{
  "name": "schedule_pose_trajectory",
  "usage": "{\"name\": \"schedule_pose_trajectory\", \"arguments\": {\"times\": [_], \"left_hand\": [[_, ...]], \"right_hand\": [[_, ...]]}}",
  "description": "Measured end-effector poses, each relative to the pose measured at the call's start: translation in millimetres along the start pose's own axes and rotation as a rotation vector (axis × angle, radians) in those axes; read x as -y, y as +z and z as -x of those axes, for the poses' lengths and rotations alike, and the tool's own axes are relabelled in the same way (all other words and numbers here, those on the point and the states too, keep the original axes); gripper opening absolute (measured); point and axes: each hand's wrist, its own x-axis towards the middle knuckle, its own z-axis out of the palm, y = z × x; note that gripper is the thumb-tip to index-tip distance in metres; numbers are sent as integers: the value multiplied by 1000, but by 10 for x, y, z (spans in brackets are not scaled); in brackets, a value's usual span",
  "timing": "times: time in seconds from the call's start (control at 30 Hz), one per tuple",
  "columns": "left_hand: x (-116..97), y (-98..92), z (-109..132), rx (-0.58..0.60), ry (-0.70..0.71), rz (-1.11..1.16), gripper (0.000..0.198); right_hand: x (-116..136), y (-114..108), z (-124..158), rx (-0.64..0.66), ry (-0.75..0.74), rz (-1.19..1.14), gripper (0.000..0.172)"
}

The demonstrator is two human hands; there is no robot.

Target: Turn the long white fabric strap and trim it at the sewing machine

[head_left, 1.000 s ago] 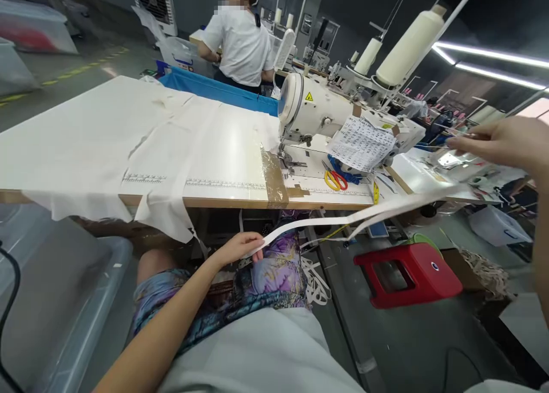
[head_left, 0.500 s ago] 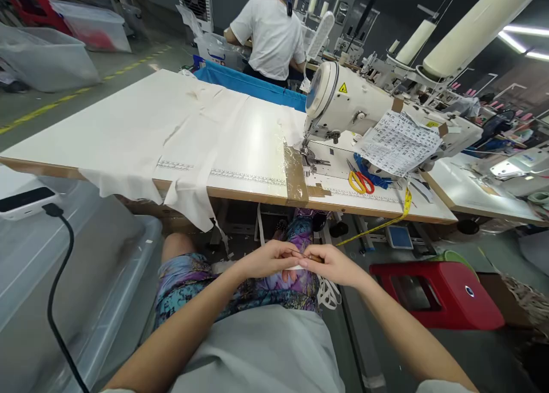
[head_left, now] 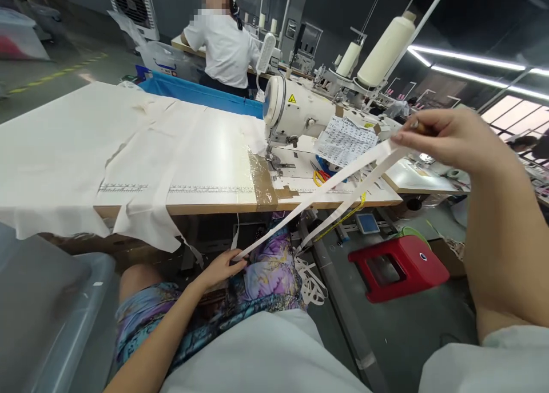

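A narrow white fabric strip is stretched slantwise across my lap and the table's front edge. Its lower end is pinched in my left hand, just above my knees. Raised high on the right, my right hand is closed on the strip where it doubles back. A small brown stick-like piece also shows between those fingers; its kind is unclear. From the right hand the second length runs down to a heap of white strips hanging beside my leg.
A sewing machine stands on the white table, with scissors and a handwritten sheet. White cloth overhangs the front edge. A red stool is on the right, a clear bin left. Another person sits beyond.
My hands were together over my lap and are now far apart. The right hand has swung up and right, drawing out the strip; the left moved slightly left. The view has shifted right.
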Motion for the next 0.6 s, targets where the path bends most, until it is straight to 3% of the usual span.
{"name": "schedule_pose_trajectory", "arguments": {"times": [0.1,0.27,0.4,0.6], "left_hand": [[153,-7,26,-46,-28,-35,59],[312,0,122,-16,-31,-44,60],[387,34,146,-38,-41,-59,64],[373,163,172,-19,46,-167,55]], "right_hand": [[53,-191,-152,-83,105,152,36],[153,-455,-355,-130,221,240,34],[218,-560,-451,-198,191,203,44],[127,-532,-513,-342,82,81,43]]}}
